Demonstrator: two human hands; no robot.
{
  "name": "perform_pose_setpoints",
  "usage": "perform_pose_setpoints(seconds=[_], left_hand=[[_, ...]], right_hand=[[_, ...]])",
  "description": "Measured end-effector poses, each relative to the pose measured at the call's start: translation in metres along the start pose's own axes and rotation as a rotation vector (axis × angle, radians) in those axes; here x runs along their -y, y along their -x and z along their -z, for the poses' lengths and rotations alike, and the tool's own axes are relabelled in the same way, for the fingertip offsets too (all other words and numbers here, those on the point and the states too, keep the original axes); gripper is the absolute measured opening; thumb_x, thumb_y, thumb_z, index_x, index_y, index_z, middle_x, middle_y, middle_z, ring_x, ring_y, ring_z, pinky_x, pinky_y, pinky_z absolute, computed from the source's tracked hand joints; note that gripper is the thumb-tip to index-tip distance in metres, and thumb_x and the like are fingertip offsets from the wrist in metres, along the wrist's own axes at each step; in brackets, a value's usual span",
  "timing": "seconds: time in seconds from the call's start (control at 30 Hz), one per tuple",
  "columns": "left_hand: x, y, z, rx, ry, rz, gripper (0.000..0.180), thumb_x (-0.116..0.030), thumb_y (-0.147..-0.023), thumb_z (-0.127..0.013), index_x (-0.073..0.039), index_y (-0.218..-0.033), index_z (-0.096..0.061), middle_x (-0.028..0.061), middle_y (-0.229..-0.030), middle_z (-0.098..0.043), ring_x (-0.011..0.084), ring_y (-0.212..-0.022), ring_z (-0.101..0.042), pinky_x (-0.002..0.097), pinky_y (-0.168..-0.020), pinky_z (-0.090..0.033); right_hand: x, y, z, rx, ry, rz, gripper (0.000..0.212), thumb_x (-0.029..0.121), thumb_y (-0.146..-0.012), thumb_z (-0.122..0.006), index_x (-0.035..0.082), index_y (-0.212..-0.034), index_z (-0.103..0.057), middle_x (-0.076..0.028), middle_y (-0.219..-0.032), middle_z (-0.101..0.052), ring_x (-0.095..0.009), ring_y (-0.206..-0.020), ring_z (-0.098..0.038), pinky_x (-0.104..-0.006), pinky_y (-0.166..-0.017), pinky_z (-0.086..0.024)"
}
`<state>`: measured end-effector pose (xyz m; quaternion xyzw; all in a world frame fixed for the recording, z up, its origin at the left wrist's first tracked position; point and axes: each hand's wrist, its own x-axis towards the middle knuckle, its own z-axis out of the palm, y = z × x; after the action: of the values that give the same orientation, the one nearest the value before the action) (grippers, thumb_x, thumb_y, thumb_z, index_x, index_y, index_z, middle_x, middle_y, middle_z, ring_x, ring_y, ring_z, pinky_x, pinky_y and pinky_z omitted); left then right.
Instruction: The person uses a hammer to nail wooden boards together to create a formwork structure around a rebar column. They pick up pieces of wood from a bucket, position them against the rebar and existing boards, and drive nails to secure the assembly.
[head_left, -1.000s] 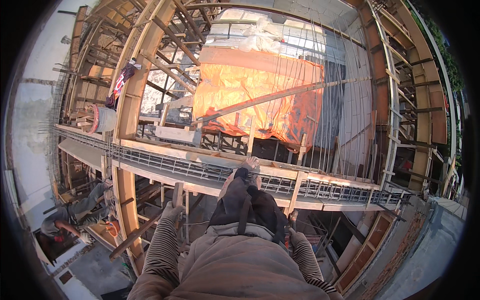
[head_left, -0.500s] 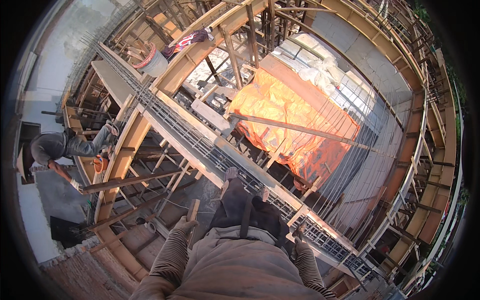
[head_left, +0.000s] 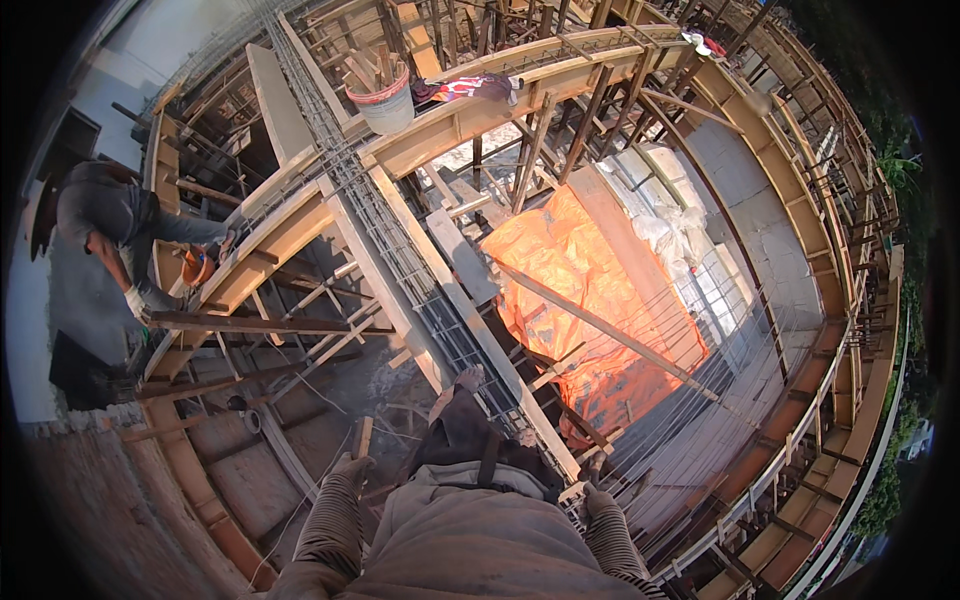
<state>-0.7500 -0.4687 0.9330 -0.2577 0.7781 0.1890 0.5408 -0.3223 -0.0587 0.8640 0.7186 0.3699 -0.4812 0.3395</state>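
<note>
The left forearm, in a striped sleeve [head_left: 333,522], angled up from the lower edge, and the left hand [head_left: 349,469] had its grip closed round a short, pale wooden piece [head_left: 364,437] that pointed away from the body. The right hand [head_left: 598,502] was low beside the hip, its grip curled about a brown object [head_left: 595,464], perhaps a tool, though it was too small and shaded to be sure. Past the hands, two bare feet [head_left: 469,378] stood at a dark steel rebar cage [head_left: 420,290] between two long timber boards [head_left: 460,303], which lay between the person and a crumpled orange tarpaulin [head_left: 590,290]. A narrow wooden plank [head_left: 610,330] crossed over the tarpaulin. To the left, a co-worker [head_left: 105,215] bent with a gloved hand at the end of a dark beam [head_left: 270,324]. Farther off, a whitish bucket [head_left: 386,107] of wood scraps [head_left: 372,70] stood beside a red-and-dark cloth [head_left: 468,88].
</note>
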Motion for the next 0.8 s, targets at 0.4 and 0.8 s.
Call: perform_pose_setpoints(seconds=[0.4, 0.8], left_hand=[[0.015, -0.058, 0.115, -0.05, 0.505, -0.015, 0.042, -0.024, -0.081, -0.077, -0.009, -0.113, -0.054, 0.0078, -0.068, -0.055, 0.0222, -0.054, -0.057, 0.0432, -0.047, -0.046], [-0.131, -0.12, 0.172, -0.199, 0.166, -0.118, 0.058, -0.029, -0.077, -0.086, -0.002, -0.119, -0.057, 0.0116, -0.099, -0.071, 0.0226, -0.083, -0.068, 0.0381, -0.079, -0.055]], right_hand=[[0.133, 0.097, -0.063, -0.069, 0.322, 0.128, 0.051, 0.052, -0.098, -0.059, 0.003, -0.103, -0.071, -0.019, -0.087, -0.071, -0.031, -0.079, -0.07, -0.046, -0.069, -0.054], [0.255, 0.027, -0.089, -0.005, 0.446, 0.186, 0.041, 0.045, -0.093, -0.067, 0.006, -0.106, -0.07, -0.021, -0.09, -0.072, -0.033, -0.083, -0.072, -0.0457, -0.071, -0.056]])
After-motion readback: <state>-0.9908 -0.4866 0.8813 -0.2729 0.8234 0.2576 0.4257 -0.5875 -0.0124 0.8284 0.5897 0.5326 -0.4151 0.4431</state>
